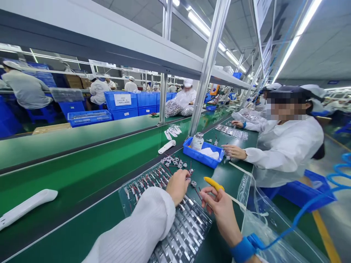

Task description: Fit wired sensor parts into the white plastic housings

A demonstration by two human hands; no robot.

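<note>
White sleeve (137, 228) nearest, lying across the pocketed tray (182, 232). Wired part (193, 183) sits just far of the right hand (221, 205), which looks pinched on its lead (197, 191). Left hand (177, 187) curled; can't tell if it's gripping. Probably very light, limp wire, fragile joints: take the body, don't tug. Counts: one bottle (196, 141) in one blue bin (200, 159) beyond, one yellow finger cot (213, 183); loose parts (173, 161), far left, too heaped.
</note>
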